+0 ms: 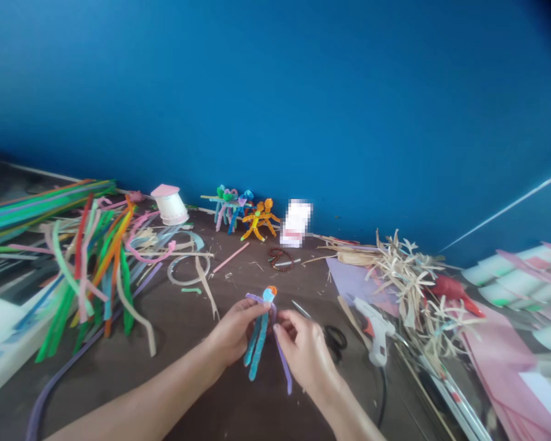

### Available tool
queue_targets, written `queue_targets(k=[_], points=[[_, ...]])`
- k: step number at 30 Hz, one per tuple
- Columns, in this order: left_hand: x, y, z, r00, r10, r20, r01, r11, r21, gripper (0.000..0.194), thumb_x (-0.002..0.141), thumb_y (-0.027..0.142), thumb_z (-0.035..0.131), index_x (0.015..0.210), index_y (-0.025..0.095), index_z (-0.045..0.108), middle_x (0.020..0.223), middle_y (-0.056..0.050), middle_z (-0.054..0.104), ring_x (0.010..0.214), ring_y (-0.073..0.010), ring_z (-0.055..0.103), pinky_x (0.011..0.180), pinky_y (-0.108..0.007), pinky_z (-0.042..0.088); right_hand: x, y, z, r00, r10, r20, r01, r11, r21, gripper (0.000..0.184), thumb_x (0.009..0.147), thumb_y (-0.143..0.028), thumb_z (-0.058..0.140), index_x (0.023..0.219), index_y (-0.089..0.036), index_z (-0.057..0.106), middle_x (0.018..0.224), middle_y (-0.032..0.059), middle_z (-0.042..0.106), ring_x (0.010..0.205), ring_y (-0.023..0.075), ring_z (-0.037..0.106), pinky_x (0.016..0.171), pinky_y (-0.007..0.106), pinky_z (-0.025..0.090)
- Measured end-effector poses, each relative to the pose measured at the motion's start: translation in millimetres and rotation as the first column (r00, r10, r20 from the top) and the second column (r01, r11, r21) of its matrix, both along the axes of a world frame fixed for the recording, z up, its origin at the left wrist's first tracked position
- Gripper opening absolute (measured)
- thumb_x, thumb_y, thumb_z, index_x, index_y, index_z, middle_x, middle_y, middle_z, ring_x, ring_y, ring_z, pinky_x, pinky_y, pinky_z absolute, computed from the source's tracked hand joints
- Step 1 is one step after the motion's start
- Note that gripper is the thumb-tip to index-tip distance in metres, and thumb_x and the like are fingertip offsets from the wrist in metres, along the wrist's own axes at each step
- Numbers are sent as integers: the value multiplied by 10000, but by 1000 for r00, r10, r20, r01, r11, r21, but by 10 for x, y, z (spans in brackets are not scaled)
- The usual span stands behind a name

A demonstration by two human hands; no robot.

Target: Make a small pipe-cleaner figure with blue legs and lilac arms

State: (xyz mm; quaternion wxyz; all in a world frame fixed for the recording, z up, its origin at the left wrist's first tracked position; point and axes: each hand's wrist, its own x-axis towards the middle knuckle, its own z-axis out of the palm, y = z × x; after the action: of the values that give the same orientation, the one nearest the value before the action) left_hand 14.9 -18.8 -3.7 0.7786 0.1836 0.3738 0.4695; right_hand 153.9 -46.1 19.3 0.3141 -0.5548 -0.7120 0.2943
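A small pipe cleaner figure point(258, 348) with teal legs and a light blue and orange head is held in front of me. My left hand point(234, 331) is closed on its upper body, thumb just below the head. A purple pipe cleaner point(285, 370) crosses behind the figure's top and hangs down on the right. My right hand point(305, 346) has its fingers curled in a pinch at that purple strand, close beside the figure. Fingertips of both hands are partly hidden. Black-handled scissors point(335, 338) lie just right of my right hand.
Loose coloured pipe cleaners point(105, 263) spread over the left side. Finished-looking figures point(257, 220) stand by the blue wall, near a pink-topped white cup point(171, 205) and a bead bracelet point(281, 260). To the right lie a glue gun point(377, 331), straw-like flowers point(408, 269) and pink sheets point(500, 349).
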Motion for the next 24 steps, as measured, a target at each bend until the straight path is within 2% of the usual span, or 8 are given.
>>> queue_targets(k=[5,12,16,19,22,24], points=[[-1,11,-20,1000,11,4,-12,1000,24,91,641,171,668,637,106,604,552,-18,605,496,-98,558,523,-196,464,-46,110,-119,970,-61,-235,21,985,-171,120,742,-229,525,784,-158,613,643,9,629,556,135,579,516,210,445],[4,-2,-25,999,-43,-8,44,989,142,126,668,238,651,679,128,592,559,-9,594,493,-123,565,527,-258,490,-43,155,-227,826,-145,-545,-59,939,-339,161,729,-293,570,692,-136,581,559,-19,567,490,105,541,469,194,418],[24,-15,-3,997,-67,-45,73,984,161,152,659,256,655,675,121,587,543,-8,586,467,-120,549,469,-247,470,-34,137,-250,761,-218,-611,-97,893,-439,212,720,-335,581,650,-138,549,518,-28,555,441,93,537,417,174,397],[23,-21,-5,995,-94,-36,98,984,152,148,680,254,628,684,107,612,547,-19,592,488,-122,554,489,-243,467,-38,125,-270,709,-272,-651,-125,860,-495,229,706,-354,592,640,-145,525,520,-31,561,398,80,517,390,170,392],[1,-17,-25,995,-97,-9,97,986,137,123,688,217,602,709,102,640,555,-29,610,518,-132,570,539,-257,474,-45,122,-271,665,-297,-686,-152,845,-513,226,702,-350,591,633,-147,519,521,-31,564,357,61,481,361,161,371],[-15,-11,-36,995,-95,-4,95,988,125,117,682,195,594,701,95,651,563,-38,623,527,-134,576,545,-249,469,-44,125,-264,662,-302,-686,-148,844,-515,219,702,-337,583,618,-146,515,497,-36,553,329,51,451,334,152,340]])
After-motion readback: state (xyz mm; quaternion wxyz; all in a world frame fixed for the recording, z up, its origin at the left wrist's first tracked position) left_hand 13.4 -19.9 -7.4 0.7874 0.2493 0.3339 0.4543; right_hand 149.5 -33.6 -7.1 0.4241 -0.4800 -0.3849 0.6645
